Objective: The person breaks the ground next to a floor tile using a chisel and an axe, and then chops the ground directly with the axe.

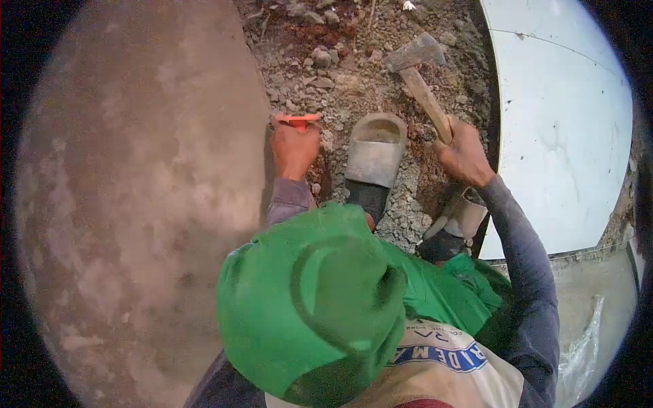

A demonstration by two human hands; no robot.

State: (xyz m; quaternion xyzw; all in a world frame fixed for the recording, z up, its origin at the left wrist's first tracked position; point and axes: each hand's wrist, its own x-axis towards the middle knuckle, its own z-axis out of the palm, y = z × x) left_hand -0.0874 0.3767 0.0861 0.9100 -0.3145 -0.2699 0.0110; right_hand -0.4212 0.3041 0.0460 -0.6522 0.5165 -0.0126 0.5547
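My left hand is closed around a tool with a flat orange-red top. The rest of that tool is hidden in the fist, so I cannot make out its kind. It sits beside the edge of the concrete wall or slab. My right hand grips the lower end of a hatchet's wooden handle. The grey, dusty head of the hatchet is raised over the rubble, up and to the right of my left hand.
Loose stones and soil fill the strip between the brown concrete surface and a white panel. My feet are there in dusty slides. My green-clad knee covers the lower middle. Clear plastic lies at lower right.
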